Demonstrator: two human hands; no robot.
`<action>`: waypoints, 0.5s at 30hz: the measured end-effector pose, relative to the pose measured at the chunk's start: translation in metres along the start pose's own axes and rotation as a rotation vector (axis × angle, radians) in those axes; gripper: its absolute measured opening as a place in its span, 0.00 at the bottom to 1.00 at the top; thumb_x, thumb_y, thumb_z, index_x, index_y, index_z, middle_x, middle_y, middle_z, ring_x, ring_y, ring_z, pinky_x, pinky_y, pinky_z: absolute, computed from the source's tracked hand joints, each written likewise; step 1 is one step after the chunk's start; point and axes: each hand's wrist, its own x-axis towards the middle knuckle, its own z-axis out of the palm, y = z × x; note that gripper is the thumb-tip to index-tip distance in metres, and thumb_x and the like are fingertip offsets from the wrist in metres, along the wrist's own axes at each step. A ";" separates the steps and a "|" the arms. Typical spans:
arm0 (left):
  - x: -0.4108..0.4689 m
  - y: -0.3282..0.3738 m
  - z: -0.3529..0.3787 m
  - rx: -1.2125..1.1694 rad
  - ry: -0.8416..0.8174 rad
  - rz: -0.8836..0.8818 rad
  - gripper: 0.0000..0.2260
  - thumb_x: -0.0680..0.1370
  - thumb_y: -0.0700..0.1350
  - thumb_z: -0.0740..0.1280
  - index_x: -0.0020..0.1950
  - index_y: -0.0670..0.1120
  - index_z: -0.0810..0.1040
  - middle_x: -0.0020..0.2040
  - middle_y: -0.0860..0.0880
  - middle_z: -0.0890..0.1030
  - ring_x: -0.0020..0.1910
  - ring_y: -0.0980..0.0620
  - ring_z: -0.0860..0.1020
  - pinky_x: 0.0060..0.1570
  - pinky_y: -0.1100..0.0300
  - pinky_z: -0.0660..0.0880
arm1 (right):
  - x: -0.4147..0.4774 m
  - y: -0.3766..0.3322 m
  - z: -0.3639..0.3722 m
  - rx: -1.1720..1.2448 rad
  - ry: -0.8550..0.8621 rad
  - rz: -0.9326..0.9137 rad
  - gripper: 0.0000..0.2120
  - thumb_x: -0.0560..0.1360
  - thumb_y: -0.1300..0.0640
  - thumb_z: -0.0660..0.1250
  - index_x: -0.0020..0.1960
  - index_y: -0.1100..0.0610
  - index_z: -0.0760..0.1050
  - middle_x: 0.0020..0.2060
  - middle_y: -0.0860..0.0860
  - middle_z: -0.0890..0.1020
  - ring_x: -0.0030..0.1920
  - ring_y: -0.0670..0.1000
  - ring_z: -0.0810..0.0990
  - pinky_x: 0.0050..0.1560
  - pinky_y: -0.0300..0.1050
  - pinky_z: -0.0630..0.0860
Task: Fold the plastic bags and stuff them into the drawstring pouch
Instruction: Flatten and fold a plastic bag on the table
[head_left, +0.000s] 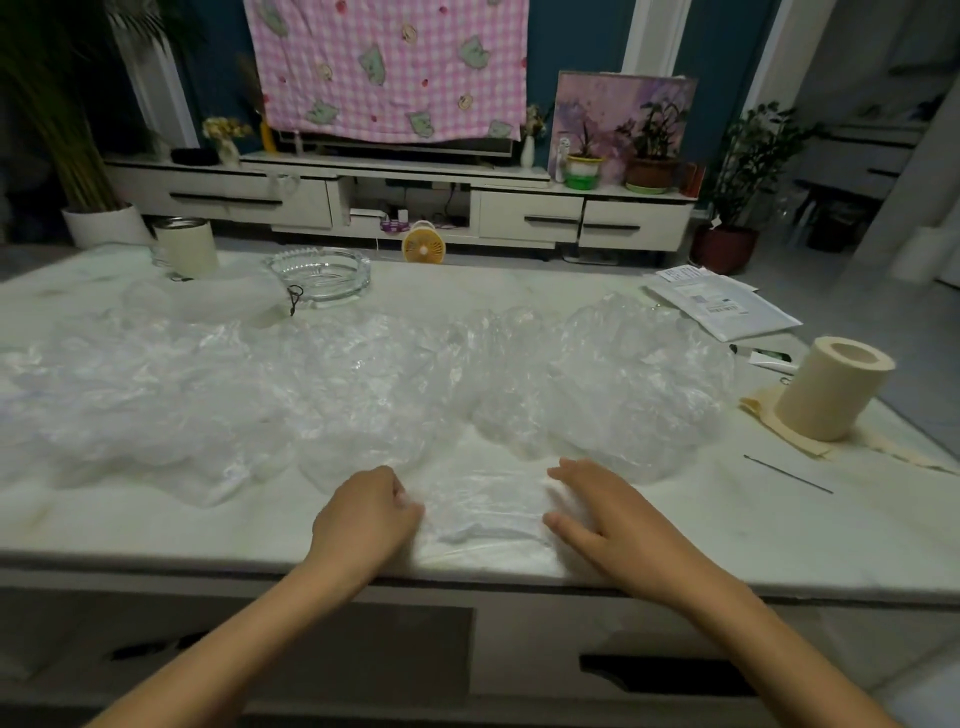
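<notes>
A flattened plastic bag (485, 512) lies on the near edge of the marble-topped table (727, 525), directly between the two hands. The left hand (366, 519) sits at the bag's left edge with its fingers curled in, pinching the film there. The right hand (608, 519) rests on the bag's right edge with its fingers straight and slightly spread, pressing the plastic flat and grasping nothing.

Just beyond the hands, a heap of crumpled clear plastic bags (332, 384) stretches across most of the table's width. Behind its left part lies the drawstring pouch (228, 299), pale and translucent, with its dark cord (294, 300) hanging beside a glass ashtray (322, 275). A cream tumbler (187, 248) stands at the far left of the table.

To the right, a roll of beige paper (831, 387) stands upright on a loose sheet, with a thin metal rod (787, 473) lying nearer and a mailing envelope (722, 304) farther back.

Past the table, a small yellow fan (423, 244) sits on the floor in front of a low white TV cabinet (530, 218). A pink checked cloth (387, 67) hangs over the screen, and potted plants (652, 150) stand at the cabinet's right end.
</notes>
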 end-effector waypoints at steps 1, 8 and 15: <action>-0.001 0.001 -0.002 -0.053 -0.008 -0.006 0.08 0.75 0.44 0.64 0.38 0.46 0.68 0.38 0.50 0.74 0.37 0.52 0.71 0.35 0.59 0.65 | 0.000 0.000 -0.003 0.064 0.037 0.015 0.23 0.79 0.45 0.59 0.72 0.49 0.64 0.71 0.44 0.65 0.71 0.43 0.62 0.64 0.32 0.57; -0.009 0.020 -0.032 -0.521 -0.162 0.077 0.08 0.72 0.39 0.71 0.44 0.47 0.73 0.36 0.51 0.77 0.29 0.59 0.76 0.31 0.70 0.70 | 0.009 -0.006 -0.019 0.571 0.224 -0.011 0.12 0.75 0.57 0.69 0.56 0.47 0.75 0.54 0.40 0.80 0.56 0.38 0.77 0.63 0.39 0.72; -0.010 0.034 -0.061 -0.618 -0.611 0.268 0.15 0.70 0.36 0.73 0.54 0.45 0.76 0.33 0.53 0.79 0.32 0.56 0.77 0.37 0.65 0.74 | 0.026 -0.038 -0.029 0.771 -0.389 -0.127 0.25 0.70 0.48 0.73 0.64 0.44 0.70 0.58 0.39 0.78 0.59 0.37 0.75 0.57 0.32 0.71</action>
